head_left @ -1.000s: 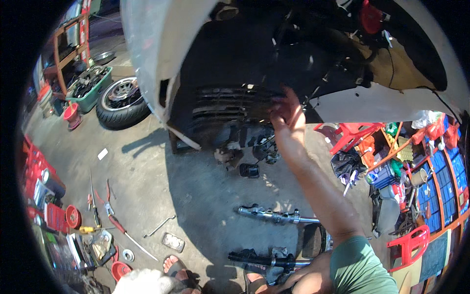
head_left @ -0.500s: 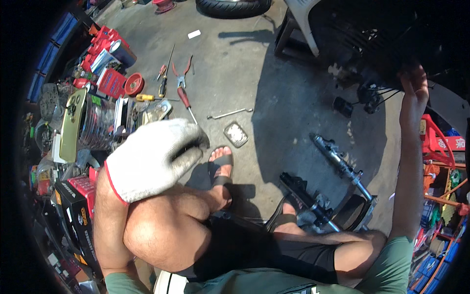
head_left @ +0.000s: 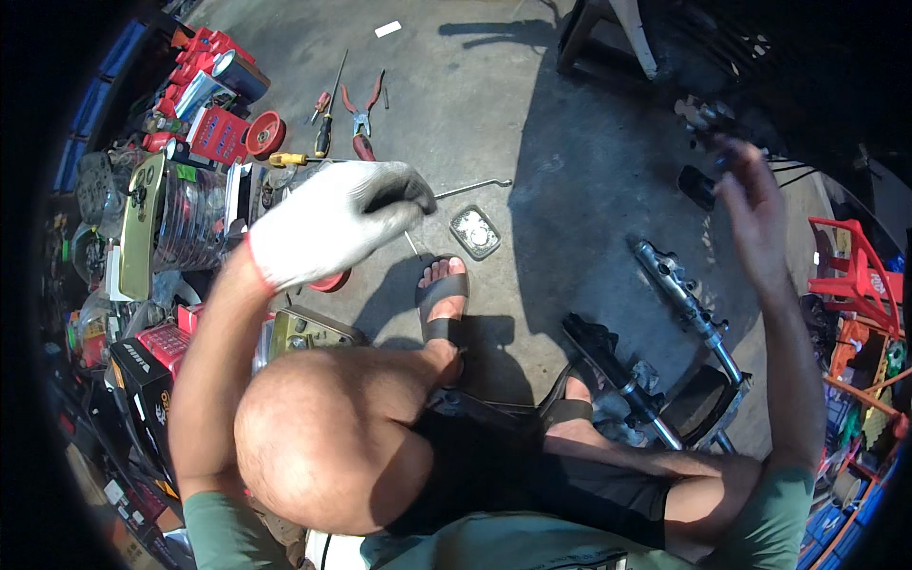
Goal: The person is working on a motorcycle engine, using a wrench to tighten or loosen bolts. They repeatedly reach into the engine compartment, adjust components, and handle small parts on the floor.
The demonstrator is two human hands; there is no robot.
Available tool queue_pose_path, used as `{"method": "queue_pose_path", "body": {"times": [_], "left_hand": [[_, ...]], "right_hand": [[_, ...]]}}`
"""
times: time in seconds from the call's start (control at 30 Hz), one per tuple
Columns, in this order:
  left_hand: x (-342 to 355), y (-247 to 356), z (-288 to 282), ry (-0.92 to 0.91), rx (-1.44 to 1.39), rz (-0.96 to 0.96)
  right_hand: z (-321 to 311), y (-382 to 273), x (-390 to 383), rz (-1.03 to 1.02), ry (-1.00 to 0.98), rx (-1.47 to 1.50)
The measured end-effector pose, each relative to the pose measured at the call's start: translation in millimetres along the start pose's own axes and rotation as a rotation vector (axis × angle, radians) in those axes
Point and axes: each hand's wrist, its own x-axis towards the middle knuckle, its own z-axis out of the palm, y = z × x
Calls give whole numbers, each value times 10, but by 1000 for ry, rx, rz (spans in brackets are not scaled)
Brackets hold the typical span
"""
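My left hand (head_left: 347, 218), in a white work glove with grey fingertips, is raised in front of my knee. Its fingers curl toward the thumb; whether anything is between them is hidden. Behind it on the floor lies a red-handled screwdriver (head_left: 363, 147), partly covered by the glove. A small tray (head_left: 478, 253) with white bits in it stands just right of that hand, beside a long wrench (head_left: 480, 187). My bare right hand (head_left: 757, 211) is in the air at the right, fingers apart and slightly blurred, nothing seen in it. Dark shaded parts (head_left: 696, 187) are nearest to it.
Two fork tubes, one silver (head_left: 679, 285) and one black (head_left: 613, 375), lie by my right foot. Pliers (head_left: 361, 114) and a yellow-handled screwdriver (head_left: 288, 160) lie farther off. Cans, boxes and clutter line the left; a red stool (head_left: 855, 261) stands right.
The view has shifted a little. My left hand has moved up and right, baring a metal tray below its forearm. My right hand has come back and left from the dark parts.
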Motion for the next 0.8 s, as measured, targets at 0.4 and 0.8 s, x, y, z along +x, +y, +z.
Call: {"method": "queue_pose_path", "body": {"times": [0.4, 0.8], "left_hand": [[990, -1649, 1834, -103, 166, -572], [1290, -1599, 2160, 102, 251, -361]], "right_hand": [[889, 355, -308, 236, -672, 76], [1335, 623, -413, 283, -632, 219]]}}
